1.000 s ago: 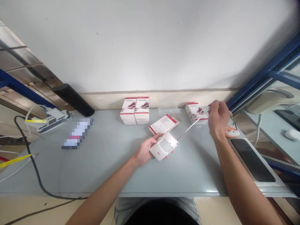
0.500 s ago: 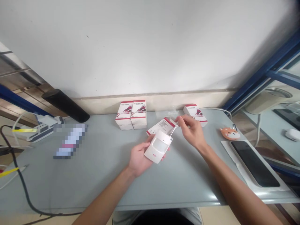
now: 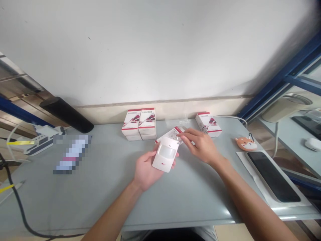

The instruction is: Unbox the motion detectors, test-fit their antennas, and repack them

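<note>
My left hand (image 3: 144, 169) holds a white sensor unit (image 3: 166, 154) with a rounded lens window, raised over the middle of the grey table (image 3: 100, 187). My right hand (image 3: 200, 144) is at the unit's top right corner, fingers pinched on the tip of its thin metal antenna (image 3: 178, 136), which is pushed almost fully in. A flat red-and-white box (image 3: 168, 134) lies just behind the unit.
Two red-and-white boxes (image 3: 139, 123) stand by the wall and a third one (image 3: 208, 124) farther right. An orange animal figure (image 3: 246, 143) and a black phone (image 3: 273, 176) lie at the right. A power strip (image 3: 40, 142), cables and a black cylinder (image 3: 66, 114) are at the left.
The antenna was stretched far out to the right. My right hand came in toward the unit and the antenna shortened to a stub. My left hand turned the unit more upright.
</note>
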A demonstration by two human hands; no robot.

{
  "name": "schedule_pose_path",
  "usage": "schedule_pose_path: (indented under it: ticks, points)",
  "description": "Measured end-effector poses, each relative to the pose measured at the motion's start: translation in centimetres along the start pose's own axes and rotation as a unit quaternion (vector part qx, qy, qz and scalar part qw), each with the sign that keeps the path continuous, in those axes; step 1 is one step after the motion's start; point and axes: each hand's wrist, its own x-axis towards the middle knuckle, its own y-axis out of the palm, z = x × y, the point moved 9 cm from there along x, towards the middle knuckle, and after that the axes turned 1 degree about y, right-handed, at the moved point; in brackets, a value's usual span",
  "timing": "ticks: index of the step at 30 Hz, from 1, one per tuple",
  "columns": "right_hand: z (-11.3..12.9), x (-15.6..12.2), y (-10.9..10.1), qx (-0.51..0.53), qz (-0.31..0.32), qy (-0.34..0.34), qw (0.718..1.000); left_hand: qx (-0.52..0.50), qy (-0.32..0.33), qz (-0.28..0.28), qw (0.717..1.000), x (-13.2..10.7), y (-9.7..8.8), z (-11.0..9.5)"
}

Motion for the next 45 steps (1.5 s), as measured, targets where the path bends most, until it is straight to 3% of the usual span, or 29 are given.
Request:
schedule_pose_path:
  ticks: [2,7,10,13,17,21,30,38,45]
  points:
    - [-0.9,0.1,-0.1,0.006,-0.005,0.02,1.0,-0.005,0.015,-0.005,1.0,-0.1,0.0,-0.6]
    - [-1.4,0.2,1.3,0.132,0.03,0.045,0.99,-0.001,0.036,-0.002,0.999,-0.2,0.0,-1.4]
    - [-2.3,0.5,0.9,0.082,-0.026,0.061,0.994,0.002,0.044,0.001,0.999,-0.3,0.4,-1.8]
    - [-4.8,0.9,0.6,0.024,-0.085,0.099,0.991,-0.007,0.056,-0.006,0.998,-0.5,0.7,-2.1]
    - [-8.8,1.9,2.6,0.016,-0.088,0.143,0.986,-0.012,0.062,-0.006,0.998,-0.4,0.6,-2.0]
    - [-10.6,2.6,4.3,0.033,-0.079,0.142,0.986,-0.005,0.047,0.006,0.999,-0.1,0.2,-1.2]
    - [-10.1,2.4,1.9,0.079,-0.128,0.137,0.979,0.008,0.067,0.006,0.998,-0.2,0.1,-2.0]
    - [-10.1,3.1,3.5,0.126,-0.101,0.145,0.976,0.0,0.058,-0.009,0.998,-0.1,0.0,-2.0]
    - [-7.3,1.8,-0.2,0.168,-0.168,0.117,0.964,-0.004,0.074,-0.023,0.997,-0.3,-0.1,-2.7]
